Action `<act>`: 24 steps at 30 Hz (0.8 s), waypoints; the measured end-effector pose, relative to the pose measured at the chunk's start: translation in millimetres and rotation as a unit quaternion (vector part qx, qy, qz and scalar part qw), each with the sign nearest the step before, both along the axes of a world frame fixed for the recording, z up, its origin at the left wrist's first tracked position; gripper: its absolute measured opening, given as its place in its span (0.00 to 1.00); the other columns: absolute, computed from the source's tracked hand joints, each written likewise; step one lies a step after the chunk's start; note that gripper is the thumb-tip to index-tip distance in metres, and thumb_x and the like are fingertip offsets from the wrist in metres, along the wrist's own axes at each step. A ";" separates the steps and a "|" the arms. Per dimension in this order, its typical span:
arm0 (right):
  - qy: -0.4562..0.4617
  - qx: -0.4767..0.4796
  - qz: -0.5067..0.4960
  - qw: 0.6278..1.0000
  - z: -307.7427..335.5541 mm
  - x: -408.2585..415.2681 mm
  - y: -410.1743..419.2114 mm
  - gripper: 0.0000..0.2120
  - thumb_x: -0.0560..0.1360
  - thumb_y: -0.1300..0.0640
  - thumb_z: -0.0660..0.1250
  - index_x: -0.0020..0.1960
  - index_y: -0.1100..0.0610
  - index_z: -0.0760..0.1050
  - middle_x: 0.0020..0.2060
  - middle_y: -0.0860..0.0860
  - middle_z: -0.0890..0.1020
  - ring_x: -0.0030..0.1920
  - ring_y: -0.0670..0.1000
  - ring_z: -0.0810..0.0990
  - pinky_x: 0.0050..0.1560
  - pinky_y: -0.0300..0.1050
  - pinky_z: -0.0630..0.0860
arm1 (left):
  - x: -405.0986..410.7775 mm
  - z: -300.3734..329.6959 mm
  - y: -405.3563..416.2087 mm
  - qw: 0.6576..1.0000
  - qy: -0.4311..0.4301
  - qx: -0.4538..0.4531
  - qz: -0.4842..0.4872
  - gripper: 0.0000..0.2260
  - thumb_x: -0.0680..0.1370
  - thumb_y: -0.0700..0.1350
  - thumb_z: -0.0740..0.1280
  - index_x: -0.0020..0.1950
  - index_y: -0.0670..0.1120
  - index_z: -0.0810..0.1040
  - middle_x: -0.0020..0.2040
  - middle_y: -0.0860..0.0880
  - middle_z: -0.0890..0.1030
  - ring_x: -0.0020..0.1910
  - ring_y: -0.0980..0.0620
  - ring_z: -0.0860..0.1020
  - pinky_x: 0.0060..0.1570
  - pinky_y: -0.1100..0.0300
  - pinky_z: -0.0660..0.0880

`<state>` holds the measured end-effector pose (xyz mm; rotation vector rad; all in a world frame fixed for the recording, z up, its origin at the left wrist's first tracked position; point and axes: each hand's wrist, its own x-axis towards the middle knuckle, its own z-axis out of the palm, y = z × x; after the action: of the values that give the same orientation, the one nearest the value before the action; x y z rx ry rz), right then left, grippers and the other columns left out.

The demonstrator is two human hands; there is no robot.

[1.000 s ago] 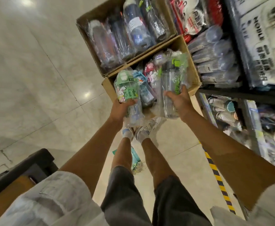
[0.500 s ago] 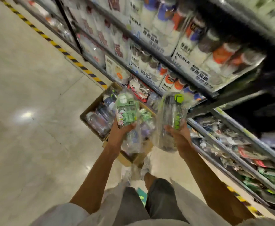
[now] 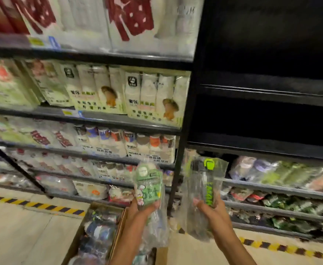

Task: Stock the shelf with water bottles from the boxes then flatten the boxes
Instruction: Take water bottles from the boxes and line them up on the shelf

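1. Left hand (image 3: 137, 211): raised in front of the shelving, grip clamped round the lower part of the green-label bottle (image 3: 148, 185), thumb toward the camera and fingers wrapped behind.
2. Green-label bottle: clear, bagged in loose plastic film, held upright in front of the black upright post (image 3: 183, 142). A pale cartoon figure shows on its green label; the film trails below the hand.
3. Right hand (image 3: 212, 211): raised just right of the post, grip clamped on the lime-cap bottle (image 3: 202, 190) near its lower half, fingertips (image 3: 197, 202) showing on the near face.
4. Lime-cap bottle: clear body, dark top with a lime-green catch, lime lettering down one side, also in a plastic bag. It is held upright, level with the other bottle and apart from it, before the stocked shelf (image 3: 279, 190) of the right bay.
5. Stocked shelf: a grey edge carrying blurred, film-wrapped goods lying on their sides; contents cannot be told further.
6. Dark shelves (image 3: 267, 96): upper tiers of the right bay, black and unlit.
7. Left bay (image 3: 87, 119): several tiers of white and pale-green packs, blurred by motion.
8. Cardboard box (image 3: 97, 234): open on the floor (image 3: 22, 236) below the left forearm, holding more bagged bottles.
9. Hazard tape (image 3: 34, 204): a yellow-and-black strip on the floor along the shelf base.
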<state>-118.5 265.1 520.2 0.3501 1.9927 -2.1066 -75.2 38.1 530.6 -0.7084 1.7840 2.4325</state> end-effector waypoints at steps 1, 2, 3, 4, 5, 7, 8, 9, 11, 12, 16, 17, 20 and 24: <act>0.013 -0.008 -0.009 1.000 5.8 2.3 12.2 0.37 0.64 0.46 0.84 0.69 0.41 0.72 0.58 0.43 0.85 0.57 0.49 0.85 0.58 0.52 0.82 | -1.2 6.4 12.5 1.000 -0.006 0.002 -0.025 0.42 0.74 0.47 0.78 0.83 0.49 0.60 0.69 0.54 0.75 0.64 0.51 0.72 0.71 0.50 0.65; 0.027 -0.012 -0.020 0.999 13.7 5.3 23.9 0.36 0.65 0.49 0.84 0.68 0.41 0.72 0.58 0.41 0.85 0.57 0.48 0.85 0.58 0.51 0.82 | -2.5 11.3 24.3 0.999 -0.003 -0.003 -0.039 0.44 0.73 0.48 0.78 0.84 0.50 0.57 0.75 0.51 0.71 0.66 0.50 0.70 0.75 0.48 0.63; 0.042 -0.015 -0.026 0.999 20.2 5.9 35.8 0.39 0.64 0.47 0.84 0.71 0.42 0.71 0.60 0.41 0.84 0.60 0.47 0.84 0.61 0.52 0.81 | -6.4 16.2 36.3 0.998 0.006 0.002 -0.056 0.45 0.72 0.49 0.79 0.84 0.50 0.57 0.78 0.50 0.68 0.67 0.51 0.69 0.76 0.47 0.61; 0.051 -0.017 -0.036 0.998 29.2 7.5 46.9 0.44 0.62 0.45 0.85 0.74 0.43 0.69 0.64 0.41 0.82 0.62 0.47 0.82 0.65 0.53 0.79 | -12.1 18.3 46.6 0.998 0.013 0.012 -0.066 0.46 0.71 0.49 0.80 0.83 0.50 0.58 0.78 0.50 0.69 0.67 0.52 0.69 0.76 0.47 0.61; 0.061 -0.020 -0.045 0.997 37.4 8.7 57.6 0.45 0.63 0.45 0.85 0.74 0.43 0.67 0.65 0.40 0.80 0.63 0.45 0.80 0.67 0.52 0.77 | -18.0 21.0 57.6 0.997 0.019 0.018 -0.075 0.48 0.69 0.51 0.82 0.83 0.50 0.59 0.76 0.51 0.71 0.68 0.52 0.69 0.77 0.47 0.61; 0.088 -0.039 -0.062 0.993 57.5 11.2 78.7 0.41 0.67 0.52 0.83 0.73 0.41 0.65 0.64 0.38 0.77 0.61 0.42 0.79 0.68 0.50 0.75 | -27.5 38.0 84.1 0.995 0.037 0.008 -0.092 0.49 0.64 0.53 0.85 0.81 0.52 0.63 0.65 0.56 0.78 0.68 0.51 0.72 0.76 0.48 0.62; 0.104 -0.043 -0.067 0.991 65.7 11.6 89.5 0.41 0.68 0.54 0.82 0.74 0.40 0.64 0.63 0.37 0.77 0.60 0.41 0.78 0.67 0.49 0.75 | -31.4 45.9 96.8 0.994 0.044 0.009 -0.099 0.47 0.63 0.54 0.85 0.77 0.55 0.67 0.61 0.58 0.79 0.67 0.51 0.74 0.76 0.48 0.63; 0.115 -0.043 -0.065 0.990 71.1 11.3 100.7 0.40 0.68 0.53 0.81 0.73 0.40 0.64 0.63 0.36 0.77 0.60 0.40 0.78 0.66 0.48 0.75 | -35.5 54.5 108.8 0.993 0.055 0.011 -0.106 0.43 0.62 0.54 0.85 0.73 0.57 0.70 0.59 0.59 0.81 0.65 0.52 0.75 0.75 0.48 0.64; 0.140 -0.039 -0.054 0.988 84.4 9.0 120.9 0.42 0.66 0.47 0.83 0.74 0.40 0.65 0.66 0.37 0.77 0.62 0.40 0.78 0.68 0.50 0.76 | -42.1 74.3 131.4 0.991 0.075 0.012 -0.113 0.45 0.61 0.56 0.85 0.74 0.55 0.71 0.63 0.58 0.81 0.65 0.54 0.77 0.76 0.46 0.65; 0.156 -0.039 -0.050 0.986 92.3 6.9 130.9 0.47 0.65 0.43 0.83 0.77 0.40 0.64 0.69 0.37 0.75 0.67 0.42 0.76 0.71 0.53 0.74 | -47.3 82.0 141.0 0.991 0.076 0.013 -0.110 0.47 0.61 0.56 0.85 0.77 0.54 0.69 0.66 0.57 0.80 0.67 0.53 0.76 0.76 0.45 0.65; 0.207 -0.035 -0.049 0.977 121.5 -9.9 165.5 0.55 0.61 0.34 0.83 0.81 0.40 0.59 0.77 0.40 0.68 0.76 0.47 0.70 0.75 0.59 0.71 | -62.9 122.6 175.2 0.989 0.110 0.008 -0.094 0.30 0.65 0.51 0.84 0.63 0.60 0.77 0.60 0.56 0.85 0.64 0.52 0.80 0.71 0.46 0.71; 0.217 -0.040 -0.048 0.974 129.8 -17.0 172.1 0.55 0.62 0.35 0.82 0.81 0.40 0.58 0.78 0.41 0.67 0.76 0.47 0.69 0.75 0.59 0.71 | -68.6 131.2 181.7 0.988 0.119 0.003 -0.096 0.28 0.65 0.51 0.84 0.62 0.59 0.78 0.58 0.56 0.86 0.63 0.51 0.81 0.70 0.47 0.72; 0.244 -0.056 -0.045 0.967 156.3 -44.1 188.3 0.52 0.65 0.41 0.82 0.81 0.43 0.59 0.77 0.43 0.70 0.74 0.47 0.72 0.74 0.58 0.72 | -85.9 159.8 197.9 0.984 0.155 -0.014 -0.082 0.26 0.68 0.48 0.82 0.65 0.53 0.80 0.58 0.52 0.87 0.61 0.49 0.84 0.66 0.47 0.76; 0.286 -0.056 -0.025 0.956 192.3 -76.4 197.4 0.46 0.69 0.46 0.82 0.80 0.43 0.60 0.75 0.43 0.73 0.72 0.45 0.75 0.70 0.52 0.76 | -111.2 196.9 210.0 0.981 0.187 -0.023 -0.047 0.23 0.72 0.43 0.79 0.66 0.48 0.80 0.58 0.47 0.87 0.57 0.46 0.86 0.60 0.45 0.80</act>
<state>-194.9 462.4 712.5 -0.2705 2.1389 -2.5540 -186.4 248.1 727.5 -0.1663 1.9455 2.6000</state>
